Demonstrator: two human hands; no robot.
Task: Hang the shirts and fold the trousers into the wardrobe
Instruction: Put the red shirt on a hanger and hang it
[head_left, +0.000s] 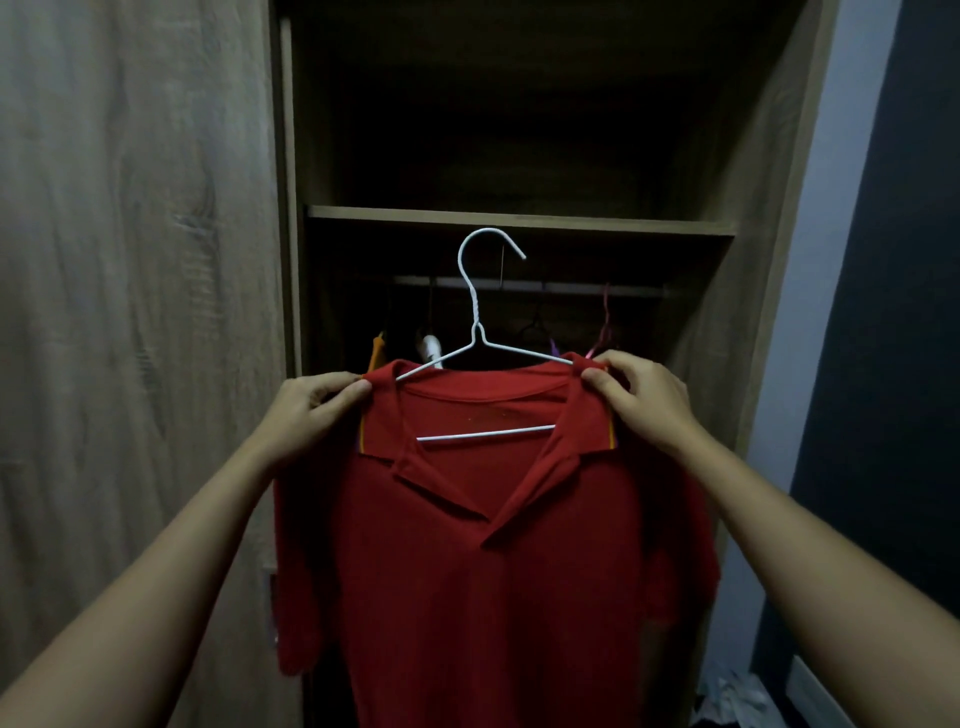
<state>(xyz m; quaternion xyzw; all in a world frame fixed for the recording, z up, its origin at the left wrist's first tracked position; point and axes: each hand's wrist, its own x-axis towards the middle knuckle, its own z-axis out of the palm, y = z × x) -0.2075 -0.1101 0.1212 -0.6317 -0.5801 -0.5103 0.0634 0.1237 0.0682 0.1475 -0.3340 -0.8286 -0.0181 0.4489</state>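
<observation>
At the far left stands a closed wood-grain door (130, 260), and beside it the wardrobe (774, 249) is open, dim and brown inside. One shelf (519, 218) crosses it, with one rail (571, 287) in the shadow just beneath. Coloured hangers dangle from that rail: an orange one (379, 349) at the left, a black one (535, 323) near the middle and a pink one (603, 319) at the right. The dark makes a full count uncertain. In front of the opening the person holds up one red shirt (493, 571), a collared polo with its placket open, draped on one white wire hanger (475, 312). The hanger's hook stands upright before the gap under the shelf. The left hand (306, 415) pinches the shirt's left shoulder seam between thumb and curled fingers. The right hand (644, 405) pinches the opposite shoulder in the same way, close to the hanger's end. Both bare forearms reach up from the lower corners. The shirt's body hangs straight down, covering the wardrobe's lower part, with one sleeve drooping at each side. Right of the wardrobe comes a pale wall (831, 260), then a dark blue surface (898, 312). On the floor at the lower right lies a crumpled pale heap (732, 696), too dim to identify.
</observation>
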